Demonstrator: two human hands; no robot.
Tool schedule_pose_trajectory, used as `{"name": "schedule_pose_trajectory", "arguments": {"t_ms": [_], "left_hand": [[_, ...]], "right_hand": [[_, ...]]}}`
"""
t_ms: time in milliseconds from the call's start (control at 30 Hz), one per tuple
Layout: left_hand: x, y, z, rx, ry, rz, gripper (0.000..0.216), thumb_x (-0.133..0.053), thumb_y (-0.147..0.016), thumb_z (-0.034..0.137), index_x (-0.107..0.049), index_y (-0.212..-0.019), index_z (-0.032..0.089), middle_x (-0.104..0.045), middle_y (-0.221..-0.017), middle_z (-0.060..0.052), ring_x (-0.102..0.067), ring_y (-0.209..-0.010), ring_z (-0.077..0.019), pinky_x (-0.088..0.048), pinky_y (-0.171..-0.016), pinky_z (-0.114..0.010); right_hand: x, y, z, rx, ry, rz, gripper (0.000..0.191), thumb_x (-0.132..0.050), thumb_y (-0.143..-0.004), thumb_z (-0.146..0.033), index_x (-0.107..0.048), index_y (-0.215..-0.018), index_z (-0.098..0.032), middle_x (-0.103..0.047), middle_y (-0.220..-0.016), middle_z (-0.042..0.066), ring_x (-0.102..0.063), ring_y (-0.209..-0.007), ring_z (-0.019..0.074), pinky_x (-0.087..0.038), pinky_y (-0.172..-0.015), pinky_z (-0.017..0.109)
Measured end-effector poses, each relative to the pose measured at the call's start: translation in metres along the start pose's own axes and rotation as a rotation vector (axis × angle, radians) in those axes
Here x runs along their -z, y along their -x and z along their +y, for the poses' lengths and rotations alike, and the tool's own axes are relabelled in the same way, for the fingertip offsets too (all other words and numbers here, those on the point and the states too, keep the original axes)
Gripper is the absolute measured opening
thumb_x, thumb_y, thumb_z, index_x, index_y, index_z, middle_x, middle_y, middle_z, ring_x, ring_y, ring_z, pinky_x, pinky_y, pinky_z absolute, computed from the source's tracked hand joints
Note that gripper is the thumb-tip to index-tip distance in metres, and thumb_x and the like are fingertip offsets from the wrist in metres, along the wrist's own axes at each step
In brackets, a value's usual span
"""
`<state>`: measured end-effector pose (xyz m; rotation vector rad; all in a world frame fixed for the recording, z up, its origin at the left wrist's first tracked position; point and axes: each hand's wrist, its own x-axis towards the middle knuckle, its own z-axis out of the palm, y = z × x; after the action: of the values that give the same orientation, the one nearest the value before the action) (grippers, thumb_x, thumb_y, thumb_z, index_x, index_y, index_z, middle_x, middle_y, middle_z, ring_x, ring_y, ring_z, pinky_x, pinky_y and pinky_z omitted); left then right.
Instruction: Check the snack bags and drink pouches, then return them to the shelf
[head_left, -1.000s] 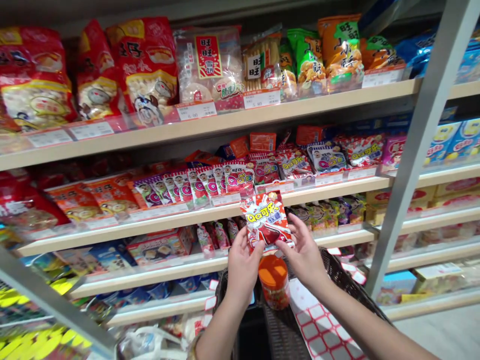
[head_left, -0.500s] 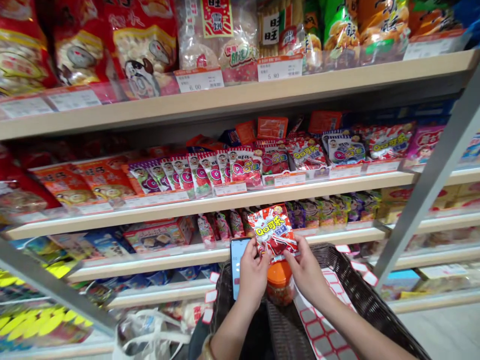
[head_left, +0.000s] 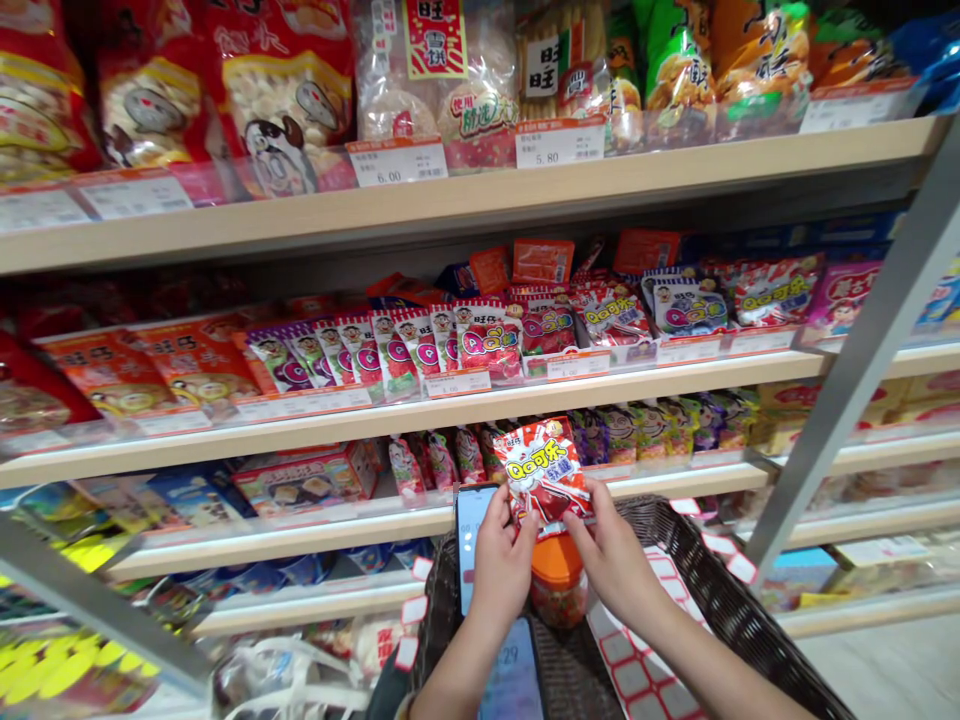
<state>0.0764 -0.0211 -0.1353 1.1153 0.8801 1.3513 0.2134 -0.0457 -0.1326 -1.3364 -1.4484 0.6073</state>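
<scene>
A red and white gummy candy packet (head_left: 546, 475) with yellow lettering is held upright, its front facing me. My left hand (head_left: 504, 555) grips its lower left edge, thumb in front. My right hand (head_left: 616, 540) pinches its lower right corner in the same way. Just below the packet stands a clear jar with an orange lid (head_left: 557, 562), inside a dark woven basket (head_left: 757, 610). A phone with a lit screen (head_left: 471, 540) is upright beside my left hand. Under my left forearm shows another lit screen (head_left: 516, 670), partly covered.
Shelves of snacks fill the view ahead. Small candy packets (head_left: 487, 338) stand along the middle shelf (head_left: 405, 415), and large snack bags (head_left: 281, 110) line the top one. A slanted grey post (head_left: 847, 400) rises at right. A white bag (head_left: 285, 670) sits low at left.
Both hands still hold the packet, which has shifted slightly down in view. The lower screen under my left forearm is now lit where it looked dark before. The view has moved a little.
</scene>
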Motion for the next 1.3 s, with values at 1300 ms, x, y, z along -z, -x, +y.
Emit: {"name": "schedule_pose_trajectory", "arguments": {"t_ms": [1300], "left_hand": [[-0.0037, 0.0065, 0.0002, -0.019, 0.055, -0.027, 0.044, -0.073, -0.079, 0.04, -0.059, -0.115, 0.018, -0.07, -0.119, -0.011, -0.067, -0.11, -0.0243, -0.051, -0.1, -0.038]], "right_hand": [[0.0086, 0.0073, -0.0026, 0.015, 0.086, 0.029, 0.031, -0.05, -0.089, -0.033, -0.049, -0.118, -0.022, -0.071, -0.109, 0.011, -0.069, -0.095, 0.0294, -0.053, -0.083, 0.043]]}}
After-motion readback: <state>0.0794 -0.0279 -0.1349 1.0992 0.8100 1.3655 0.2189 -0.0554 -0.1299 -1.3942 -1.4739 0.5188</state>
